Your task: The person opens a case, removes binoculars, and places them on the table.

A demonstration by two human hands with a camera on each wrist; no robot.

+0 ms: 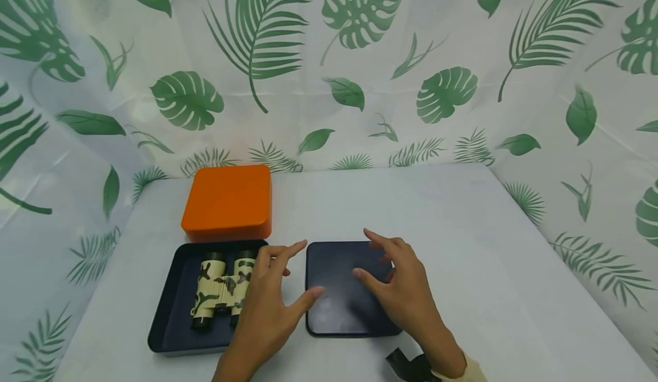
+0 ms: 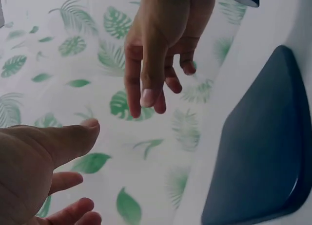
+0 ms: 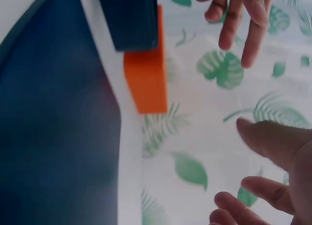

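Observation:
A dark blue flat square lid or tray (image 1: 336,316) lies on the table in front of me. My left hand (image 1: 269,308) hovers by its left edge, fingers spread and holding nothing. Over its right side my right hand (image 1: 406,290) is held up, thumb and fingers apart around air. In the left wrist view both hands face each other above the dark blue square (image 2: 263,147). Camouflage binoculars (image 1: 208,285) lie in a dark blue box (image 1: 172,308) to the left, partly hidden behind my left hand.
An orange box or lid (image 1: 228,202) sits just behind the dark blue box. A black strap (image 1: 408,365) hangs by my right wrist. Leaf-printed white cloth (image 1: 288,125) walls in the white table (image 1: 514,290) at the back and on both sides.

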